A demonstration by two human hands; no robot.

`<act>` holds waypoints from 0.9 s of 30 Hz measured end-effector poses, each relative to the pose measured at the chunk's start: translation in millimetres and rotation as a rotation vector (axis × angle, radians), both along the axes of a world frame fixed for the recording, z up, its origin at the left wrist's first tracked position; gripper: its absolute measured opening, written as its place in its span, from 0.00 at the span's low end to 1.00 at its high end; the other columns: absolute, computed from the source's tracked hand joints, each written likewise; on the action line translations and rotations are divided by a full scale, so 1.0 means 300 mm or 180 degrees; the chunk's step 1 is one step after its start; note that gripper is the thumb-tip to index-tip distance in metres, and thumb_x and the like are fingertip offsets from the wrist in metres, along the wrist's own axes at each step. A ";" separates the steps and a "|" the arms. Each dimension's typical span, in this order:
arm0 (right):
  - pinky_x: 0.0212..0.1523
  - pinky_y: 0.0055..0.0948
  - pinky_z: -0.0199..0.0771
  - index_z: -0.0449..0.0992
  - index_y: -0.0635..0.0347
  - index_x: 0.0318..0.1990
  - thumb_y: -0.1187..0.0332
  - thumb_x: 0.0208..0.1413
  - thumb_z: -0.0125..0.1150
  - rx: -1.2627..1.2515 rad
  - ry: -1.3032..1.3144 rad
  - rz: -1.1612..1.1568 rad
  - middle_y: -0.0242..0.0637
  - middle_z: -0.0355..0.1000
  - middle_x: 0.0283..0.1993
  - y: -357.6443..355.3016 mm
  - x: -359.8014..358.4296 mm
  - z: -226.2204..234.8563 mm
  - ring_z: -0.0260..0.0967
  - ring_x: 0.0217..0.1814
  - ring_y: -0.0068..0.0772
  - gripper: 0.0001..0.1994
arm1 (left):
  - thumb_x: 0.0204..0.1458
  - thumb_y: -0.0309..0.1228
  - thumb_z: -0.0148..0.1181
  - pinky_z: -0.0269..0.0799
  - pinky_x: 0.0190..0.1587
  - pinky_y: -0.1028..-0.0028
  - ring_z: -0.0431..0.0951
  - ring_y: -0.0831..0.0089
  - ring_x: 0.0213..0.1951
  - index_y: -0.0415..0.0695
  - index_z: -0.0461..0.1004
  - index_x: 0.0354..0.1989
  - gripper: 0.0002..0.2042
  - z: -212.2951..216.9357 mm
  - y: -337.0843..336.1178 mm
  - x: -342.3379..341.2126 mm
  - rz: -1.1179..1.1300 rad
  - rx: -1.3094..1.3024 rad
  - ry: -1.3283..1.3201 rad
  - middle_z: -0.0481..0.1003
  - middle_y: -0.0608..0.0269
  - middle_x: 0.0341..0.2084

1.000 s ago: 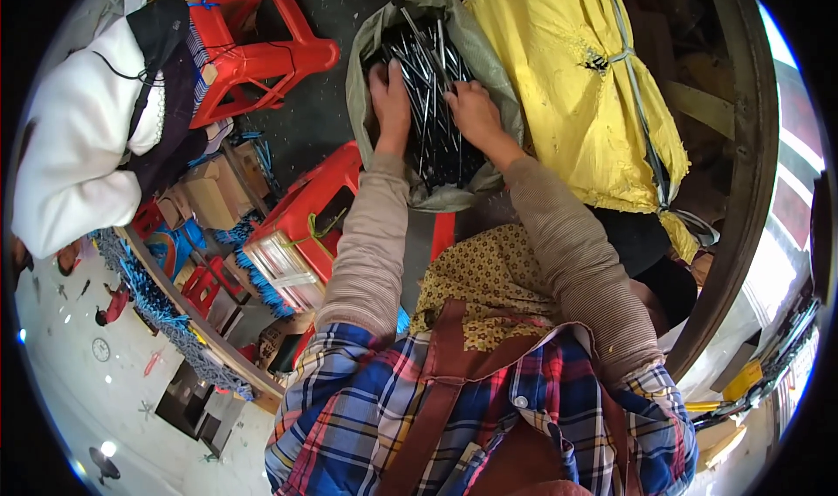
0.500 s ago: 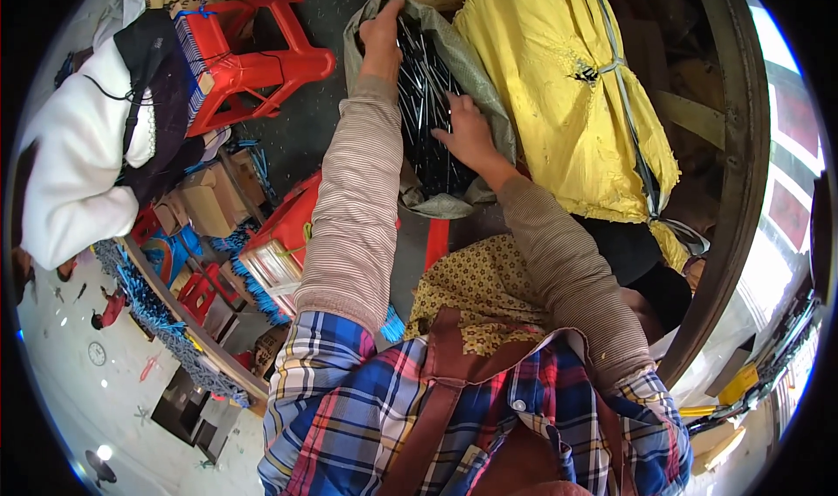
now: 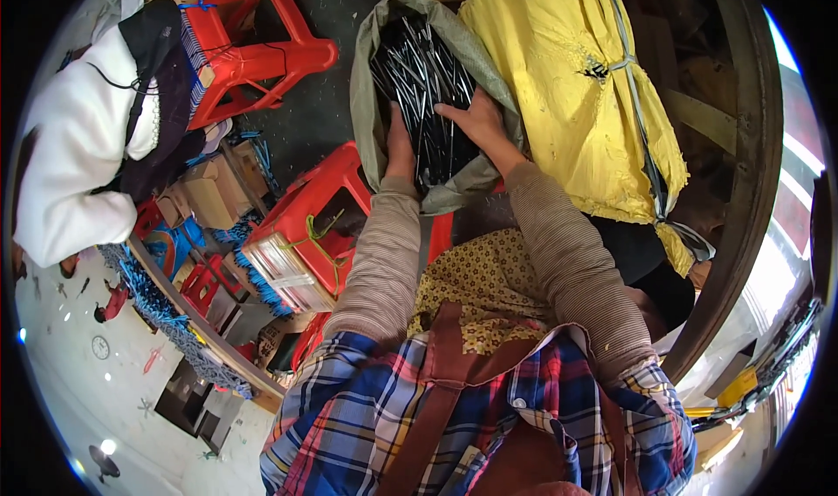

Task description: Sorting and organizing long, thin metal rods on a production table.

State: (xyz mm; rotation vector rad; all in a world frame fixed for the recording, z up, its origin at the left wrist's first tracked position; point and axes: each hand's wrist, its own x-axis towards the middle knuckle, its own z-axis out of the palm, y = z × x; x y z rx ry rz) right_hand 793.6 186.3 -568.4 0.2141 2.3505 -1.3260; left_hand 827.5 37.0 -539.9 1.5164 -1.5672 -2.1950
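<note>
A grey-green woven sack [image 3: 368, 77] stands with its mouth wide and its rim rolled, full of thin, shiny black sticks [image 3: 426, 68] lying loosely at many angles. My left hand [image 3: 399, 145] reaches in at the near left side, against the sticks and the sack's inner wall; its fingers are mostly hidden. On the right side my right hand [image 3: 483, 128] rests over the sticks, its thumb stretched out across them and apart from the fingers. Some of the right fingertips are out of sight down by the sack wall.
A bulging yellow sack [image 3: 541, 86] tied with a dark strap leans close on the right. Red plastic stools [image 3: 262, 64] stand at the left, one with a bundle [image 3: 292, 269] tied to it. A curved brown beam [image 3: 752, 173] runs along the right.
My left hand has come back from the sack's far left rim to its near left side. The right hand has shifted slightly, with its thumb still over the sticks.
</note>
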 end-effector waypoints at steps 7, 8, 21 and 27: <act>0.66 0.35 0.57 0.60 0.68 0.64 0.51 0.38 0.78 -0.0890 -0.0448 -0.0301 0.49 0.65 0.63 -0.009 -0.002 -0.099 0.62 0.65 0.42 0.48 | 0.58 0.51 0.56 0.73 0.51 0.68 0.77 0.67 0.48 0.40 0.66 0.62 0.31 -0.145 -0.108 0.072 -0.0878 0.0681 -0.0509 0.74 0.58 0.53; 0.65 0.34 0.58 0.61 0.67 0.64 0.53 0.38 0.78 -0.1169 -0.0302 -0.0299 0.47 0.66 0.62 -0.019 -0.002 -0.101 0.63 0.64 0.40 0.47 | 0.58 0.51 0.56 0.73 0.51 0.68 0.77 0.67 0.48 0.40 0.66 0.62 0.31 -0.148 -0.115 0.057 -0.0878 0.0682 -0.0505 0.74 0.58 0.53; 0.57 0.31 0.67 0.67 0.64 0.60 0.62 0.43 0.76 -0.2260 -0.1018 -0.0271 0.38 0.73 0.53 -0.017 -0.029 0.011 0.70 0.53 0.32 0.36 | 0.53 0.55 0.62 0.70 0.55 0.69 0.75 0.70 0.51 0.40 0.67 0.61 0.35 0.033 -0.079 -0.023 -0.0954 0.0876 -0.0370 0.74 0.58 0.53; 0.56 0.29 0.68 0.67 0.64 0.60 0.62 0.44 0.75 -0.2312 -0.0622 -0.0478 0.38 0.73 0.52 -0.005 -0.014 -0.117 0.71 0.52 0.32 0.35 | 0.52 0.53 0.64 0.70 0.55 0.69 0.74 0.68 0.53 0.39 0.66 0.62 0.36 0.019 -0.058 -0.091 -0.0948 0.0528 -0.0570 0.72 0.58 0.54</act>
